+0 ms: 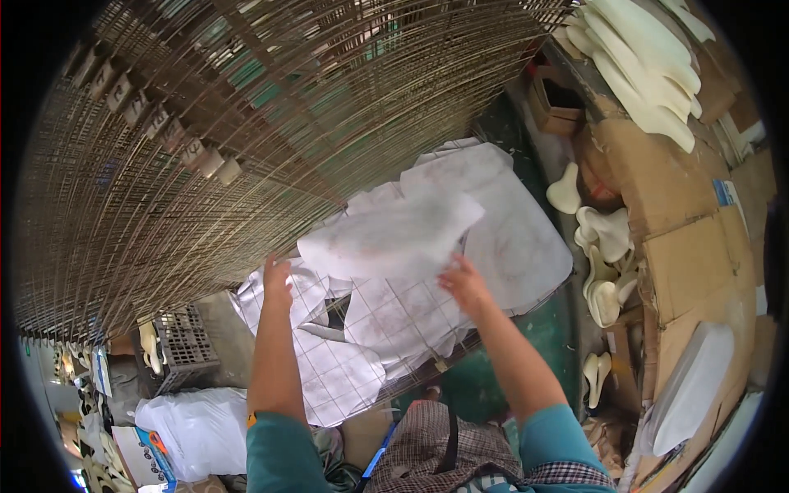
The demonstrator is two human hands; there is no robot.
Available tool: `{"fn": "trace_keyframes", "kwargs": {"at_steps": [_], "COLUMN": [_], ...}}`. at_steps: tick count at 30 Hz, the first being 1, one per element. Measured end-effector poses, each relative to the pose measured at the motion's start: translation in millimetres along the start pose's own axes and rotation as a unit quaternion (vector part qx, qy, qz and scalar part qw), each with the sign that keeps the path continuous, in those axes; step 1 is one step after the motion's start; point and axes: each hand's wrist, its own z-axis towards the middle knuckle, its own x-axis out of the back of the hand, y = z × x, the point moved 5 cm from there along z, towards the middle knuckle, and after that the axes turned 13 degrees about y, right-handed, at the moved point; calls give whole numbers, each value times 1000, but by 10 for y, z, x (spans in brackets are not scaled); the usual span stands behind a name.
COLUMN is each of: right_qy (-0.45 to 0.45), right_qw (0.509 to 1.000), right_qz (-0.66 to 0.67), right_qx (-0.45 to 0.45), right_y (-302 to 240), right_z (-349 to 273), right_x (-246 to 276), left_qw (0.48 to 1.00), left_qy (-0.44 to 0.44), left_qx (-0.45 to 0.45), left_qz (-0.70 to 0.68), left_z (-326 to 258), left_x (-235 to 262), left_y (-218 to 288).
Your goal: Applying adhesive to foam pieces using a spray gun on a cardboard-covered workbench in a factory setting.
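Observation:
Between my two hands a thin white sheet [382,238], partly blurred, lies or hovers over other white sheets [526,238] on a wire mesh rack [403,316]. My left hand [278,281] is beside the sheet's left end, fingers apart, with a gap to its edge. Near its lower right edge is my right hand [464,283], fingers spread; whether a fingertip touches the sheet I cannot tell. Several cut white pieces [333,378] lie under the wires on the near left side.
A stack of raised wire racks [271,107] leans over the far left, with numbered tags along it. At right are cream saddle-shaped pieces [604,234] and cardboard [690,263]. A grey plastic crate [185,341] and white plastic bag [201,427] stand at lower left.

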Motion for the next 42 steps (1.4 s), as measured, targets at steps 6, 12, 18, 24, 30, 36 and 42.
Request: {"fn": "trace_keyframes", "kwargs": {"at_steps": [6, 12, 18, 24, 30, 36, 42], "right_qy": [-17, 289, 644, 610, 566, 512, 492], "right_qw": [991, 837, 367, 474, 476, 578, 692], "right_qz": [-130, -288, -540, -519, -522, -412, -219], "right_qx": [-38, 364, 399, 366, 425, 484, 480], "right_y": [323, -1224, -1994, -1909, -2115, -2141, -2386], "right_z": [-662, -2263, -4299, -4462, -4512, -4649, -4805], "right_x": [924, 3442, 5287, 5983, 6089, 5768, 5817], "left_qw": [996, 980, 895, 753, 663, 682, 702], "left_qy": [-11, -162, -411, -639, -709, -683, -669], "left_qx": [70, 99, 120, 91, 129, 239, 237], "left_qz": [53, 64, 124, 125, 204, 104, 63], "left_z": [-482, -2095, -4669, -6992, -8345, -8901, -9137], "left_x": [-95, -1363, -2614, -2895, -2783, -2667, -2850], "left_y": [-862, -1593, -2082, -2392, -2696, -2760, -2662]}}
